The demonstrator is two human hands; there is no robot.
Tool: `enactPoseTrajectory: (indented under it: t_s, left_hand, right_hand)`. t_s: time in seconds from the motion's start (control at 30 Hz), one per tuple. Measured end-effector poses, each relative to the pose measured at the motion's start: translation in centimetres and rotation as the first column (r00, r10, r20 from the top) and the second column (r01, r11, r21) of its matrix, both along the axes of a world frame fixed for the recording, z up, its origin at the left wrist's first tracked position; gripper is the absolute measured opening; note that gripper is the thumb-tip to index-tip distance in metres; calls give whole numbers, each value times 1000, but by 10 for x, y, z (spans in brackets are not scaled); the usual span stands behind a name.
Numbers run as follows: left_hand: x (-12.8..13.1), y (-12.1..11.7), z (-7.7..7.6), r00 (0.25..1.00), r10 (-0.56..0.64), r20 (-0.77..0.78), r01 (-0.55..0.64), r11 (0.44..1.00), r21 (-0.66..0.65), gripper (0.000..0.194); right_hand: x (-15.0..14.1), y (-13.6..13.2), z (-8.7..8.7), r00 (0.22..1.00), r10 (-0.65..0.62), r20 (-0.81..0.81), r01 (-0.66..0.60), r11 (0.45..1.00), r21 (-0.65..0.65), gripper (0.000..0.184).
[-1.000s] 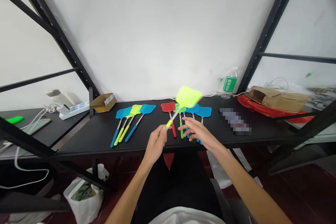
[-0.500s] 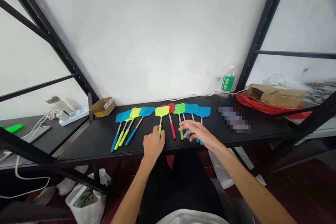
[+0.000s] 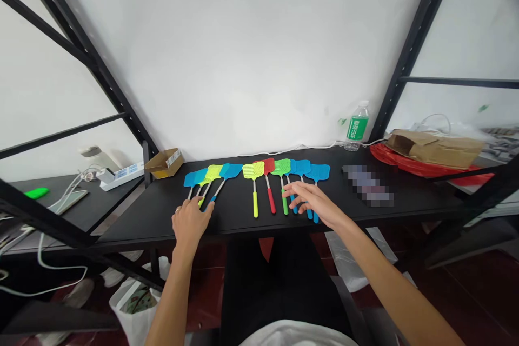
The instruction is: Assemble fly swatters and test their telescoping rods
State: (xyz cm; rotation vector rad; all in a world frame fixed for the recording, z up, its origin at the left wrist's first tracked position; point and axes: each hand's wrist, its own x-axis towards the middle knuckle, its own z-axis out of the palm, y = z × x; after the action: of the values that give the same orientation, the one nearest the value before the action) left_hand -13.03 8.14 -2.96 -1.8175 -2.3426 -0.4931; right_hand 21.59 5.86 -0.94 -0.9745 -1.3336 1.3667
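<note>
Several fly swatters lie fanned out on the black tabletop in two groups. In the left group are blue swatters (image 3: 231,171) and yellow ones. My left hand (image 3: 190,220) is over this group's handles, thumb and fingers apart, hiding most of them; whether it touches them is unclear. The right group runs from a yellow swatter (image 3: 254,171) through a red swatter (image 3: 267,166) and a green swatter (image 3: 281,167) to several blue swatters (image 3: 318,173). Above the green and blue handles is my right hand (image 3: 313,203), its fingers spread and holding nothing.
An open cardboard box (image 3: 164,164) stands at the left by the frame post, near a white power strip (image 3: 124,175). At the back right is a green-labelled water bottle (image 3: 357,127). A blurred-out object (image 3: 368,185) lies before it; a brown carton (image 3: 436,148) rests further right.
My left hand has left the yellow swatter in the right group and moved left to the other group's handles. My right hand stays over the right group. The view has shifted slightly.
</note>
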Motion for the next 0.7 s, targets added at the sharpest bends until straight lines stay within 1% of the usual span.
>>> enactPoseTrajectory:
  t_s: [0.07, 0.17, 0.23, 0.27, 0.33, 0.43, 0.53, 0.6, 0.7]
  left_hand:
    - [-5, -1, -5, 1000, 9, -18, -9, 999, -54, 50]
    - [-2, 0, -12, 999, -12, -42, 9, 999, -52, 41]
    - [2, 0, -12, 999, -18, -33, 16, 998, -58, 37]
    - [3, 0, -9, 999, -20, -25, 18, 998, -63, 37]
    - [6, -4, 2, 1000, -11, -2, 11, 998, -64, 38]
    - [14, -14, 23, 998, 18, 55, -16, 998, -53, 40]
    - [28, -26, 42, 994, -5, 107, 8, 1000, -29, 38]
    - [35, -31, 49, 992, -17, 125, 16, 1000, 4, 38]
    - [40, -32, 50, 991, -1, 134, -4, 999, 37, 38]
  right_hand:
    - [-1, 1, 0, 1000, -11, 18, 11, 1000, -1, 35]
    - [-2, 2, -2, 1000, -3, 26, 3, 1000, -2, 34]
    - [-1, 3, -4, 1000, 2, 20, -2, 1000, -3, 34]
    - [0, 4, -5, 1000, 3, 17, -3, 1000, -3, 33]
    - [2, 5, -6, 1000, -1, 12, 1, 1000, -2, 34]
    - [4, 7, -6, 1000, -9, 23, 9, 1000, 1, 36]
    - [3, 7, -6, 1000, -5, 30, 5, 1000, 7, 38]
    - [1, 7, -7, 1000, 2, 21, -2, 1000, 10, 37]
    - [-1, 7, -9, 1000, 6, 17, -6, 1000, 4, 36]
